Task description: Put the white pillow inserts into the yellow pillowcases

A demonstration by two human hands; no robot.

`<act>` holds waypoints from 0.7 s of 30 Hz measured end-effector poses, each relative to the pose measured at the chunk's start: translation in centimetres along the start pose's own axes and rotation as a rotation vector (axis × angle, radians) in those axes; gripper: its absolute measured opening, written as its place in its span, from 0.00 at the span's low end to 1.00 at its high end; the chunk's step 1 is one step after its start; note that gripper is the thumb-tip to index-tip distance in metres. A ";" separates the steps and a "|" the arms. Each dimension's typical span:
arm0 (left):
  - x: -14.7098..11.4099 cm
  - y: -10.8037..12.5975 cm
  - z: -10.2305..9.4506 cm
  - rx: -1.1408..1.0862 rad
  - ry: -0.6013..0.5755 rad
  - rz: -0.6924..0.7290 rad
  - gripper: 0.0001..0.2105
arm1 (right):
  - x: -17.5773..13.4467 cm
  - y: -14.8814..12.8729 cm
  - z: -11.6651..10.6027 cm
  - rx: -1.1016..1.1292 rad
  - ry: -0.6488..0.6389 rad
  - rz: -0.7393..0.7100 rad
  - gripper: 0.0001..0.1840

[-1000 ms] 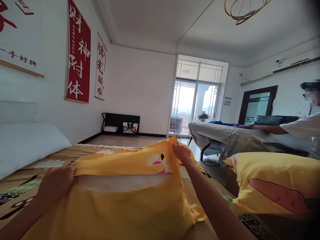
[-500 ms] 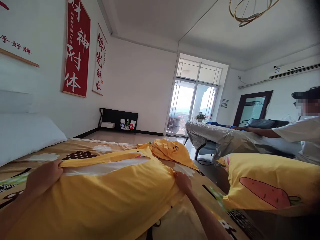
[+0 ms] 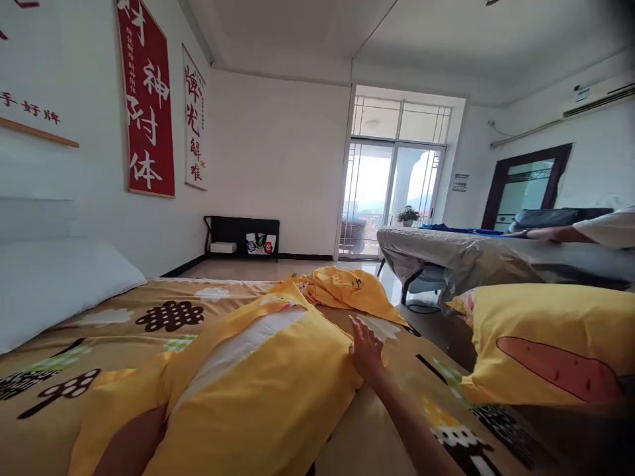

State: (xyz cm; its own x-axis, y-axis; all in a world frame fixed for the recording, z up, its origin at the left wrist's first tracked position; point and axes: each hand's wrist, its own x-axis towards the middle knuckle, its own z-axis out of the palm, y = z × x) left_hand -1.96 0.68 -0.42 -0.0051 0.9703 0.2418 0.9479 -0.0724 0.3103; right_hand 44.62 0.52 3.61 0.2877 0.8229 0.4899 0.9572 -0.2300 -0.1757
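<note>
The person's right hand (image 3: 366,350) lies against the right side of a yellow pillowcase (image 3: 262,403), its fingers loosely spread and extended; it presses on the cloth without a visible grip. The left hand is hidden by a fold of yellow cloth near the pillowcase's opening, so how far it is open and whether it has hold of anything cannot be told; only the left forearm (image 3: 129,444) shows, running under that fold. Through the opening a long strip of white filling (image 3: 243,347) can be seen, slanting away from the person. The pillowcase lies on the near, middle part of a bed, over a tan sheet (image 3: 387,423) printed with clouds and dark trees. Just beyond its far end, toward the bed's far edge, lies a crumpled orange-yellow cloth (image 3: 347,289). A white pillow (image 3: 64,291) rests along the bed's left side, and by the right edge is a plump yellow pillow (image 3: 546,311) with a carrot print. Beyond that edge stands a table (image 3: 431,246) draped in clear plastic, with another person's arm (image 3: 553,234) reaching over it beside some blue cloth (image 3: 454,229).
</note>
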 end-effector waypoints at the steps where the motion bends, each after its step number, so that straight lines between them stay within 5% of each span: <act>1: 0.0 0.4 -0.8 -0.001 -0.037 -0.007 0.08 | 0.4 -1.7 -1.1 0.070 0.037 -0.100 0.30; 6: 0.2 -0.1 -3.7 0.038 -0.149 0.026 0.10 | 0.1 -9.8 -3.1 0.221 -0.148 -0.632 0.24; 9: 1.8 -2.8 -5.8 0.142 -0.175 -0.018 0.15 | -1.0 -12.2 -1.6 0.109 -0.232 -0.621 0.23; 12: 3.3 -2.5 -8.8 0.183 0.030 0.094 0.24 | -1.0 -12.7 -1.5 0.067 -0.212 -0.594 0.26; 14: 3.4 1.0 -10.2 0.107 0.157 0.297 0.30 | -0.4 -12.1 -2.7 0.052 -0.210 -0.627 0.26; 16: 2.9 6.4 -10.5 0.003 0.113 0.504 0.29 | 0.2 -10.9 -4.5 0.046 -0.226 -0.690 0.20; 21: 0.7 18.0 -7.9 -0.044 -0.552 0.791 0.28 | -1.9 -5.0 -8.0 -0.006 -0.260 -0.749 0.18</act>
State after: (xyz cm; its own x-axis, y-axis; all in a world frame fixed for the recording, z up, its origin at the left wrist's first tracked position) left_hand 12.60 -1.71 12.58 0.7907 0.6085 -0.0670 0.6003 -0.7492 0.2800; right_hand 39.51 -4.01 10.37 -0.4489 0.8546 0.2610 0.8936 0.4307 0.1267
